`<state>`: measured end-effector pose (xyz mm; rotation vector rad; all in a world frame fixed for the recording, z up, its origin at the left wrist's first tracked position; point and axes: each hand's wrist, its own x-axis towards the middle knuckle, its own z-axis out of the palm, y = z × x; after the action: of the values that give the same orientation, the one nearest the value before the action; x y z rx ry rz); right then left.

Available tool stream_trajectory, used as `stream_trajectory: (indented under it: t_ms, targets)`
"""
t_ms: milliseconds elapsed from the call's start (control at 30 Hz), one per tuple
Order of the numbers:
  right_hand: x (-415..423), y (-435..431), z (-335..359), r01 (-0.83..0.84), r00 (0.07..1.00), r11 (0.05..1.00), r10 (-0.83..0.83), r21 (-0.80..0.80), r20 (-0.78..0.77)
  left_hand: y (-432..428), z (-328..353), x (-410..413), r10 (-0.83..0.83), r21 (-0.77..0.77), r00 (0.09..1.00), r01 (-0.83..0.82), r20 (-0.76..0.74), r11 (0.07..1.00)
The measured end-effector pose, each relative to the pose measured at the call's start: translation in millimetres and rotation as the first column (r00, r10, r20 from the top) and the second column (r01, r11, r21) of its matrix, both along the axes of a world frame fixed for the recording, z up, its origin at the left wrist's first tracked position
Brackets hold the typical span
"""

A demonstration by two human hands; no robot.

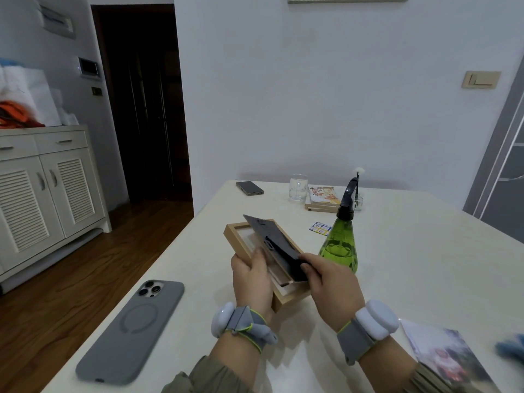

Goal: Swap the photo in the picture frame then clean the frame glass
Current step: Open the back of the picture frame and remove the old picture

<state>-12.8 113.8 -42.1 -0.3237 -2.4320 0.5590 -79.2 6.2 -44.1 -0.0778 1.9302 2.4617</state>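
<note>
**Frame's open, back panel half out**

Light wood frame (289, 297) sits face down on the white bench (397, 265), angled away. Its black backing (276, 245) is tilted up out of the recess, stand showing. A loose photo (442, 355) lies flat near the right edge, well apart from the frame.

Soft, dim indoor light; faint shadows; wide-angle bending at edges; lower-right corner blurred.

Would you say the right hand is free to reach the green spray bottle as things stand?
Probably not yet: the right hand grips the black backing board over the frame. The spray bottle stands close beside it, unobstructed.
</note>
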Motion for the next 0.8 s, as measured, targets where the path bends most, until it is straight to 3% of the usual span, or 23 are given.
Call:
stream_trajectory:
  t_ms: [167,300,500,733,800]
  targets:
    - [6,-8,5,-0.146,0.989,0.988,0.147,0.041,-0.019,-4,4,1,0.023,0.027,0.999,-0.024,0.031,0.999]
    - [10,-11,9,-0.241,0.969,0.971,0.239,0.013,0.061,-9,6,-2,0.048,0.013,0.998,-0.048,0.041,0.999]
    - [7,-15,7,-0.194,0.98,0.977,0.197,0.09,-0.03,-10,5,-3,0.056,0.029,0.996,-0.058,0.069,0.998]
    - [3,-10,6,-0.013,0.944,0.989,0.061,0.147,-0.324,-9,4,-3,0.029,0.015,0.998,-0.03,0.059,0.999]
    - [3,-8,4,-0.031,0.939,0.984,0.089,0.177,-0.332,-9,3,-4,0.03,0.013,0.997,-0.031,0.074,0.999]
